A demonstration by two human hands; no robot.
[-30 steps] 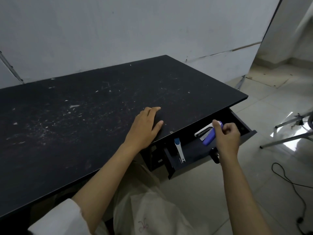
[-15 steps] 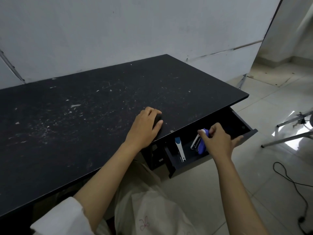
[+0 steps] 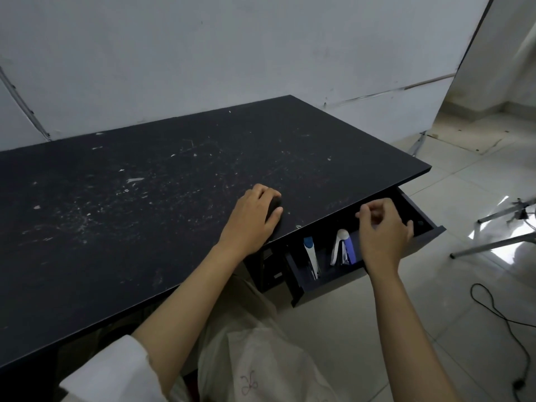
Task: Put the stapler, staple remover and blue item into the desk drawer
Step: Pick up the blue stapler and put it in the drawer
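Note:
The desk drawer [image 3: 428, 233] is pulled out under the right end of the black desk [image 3: 145, 216]. Inside it lies the purple and white stapler [image 3: 344, 248]. To its left rests the slim blue and white item [image 3: 310, 254]. My right hand [image 3: 383, 233] hovers just above the drawer to the right of the stapler, fingers loosely bent and holding nothing. My left hand [image 3: 251, 220] sits on the desk near its front edge. Its fingers curl around a small dark rounded object [image 3: 274, 206], apparently the staple remover, which is mostly hidden.
A white wall runs behind the desk. To the right lie pale floor tiles, with metal stand legs [image 3: 493, 242] and a black cable [image 3: 499, 311] on them. My lap in light cloth is below the desk edge.
My right hand brought the stapler down into the drawer, let go of it and lifted slightly. My left hand's fingers went from flat to curled around the dark object.

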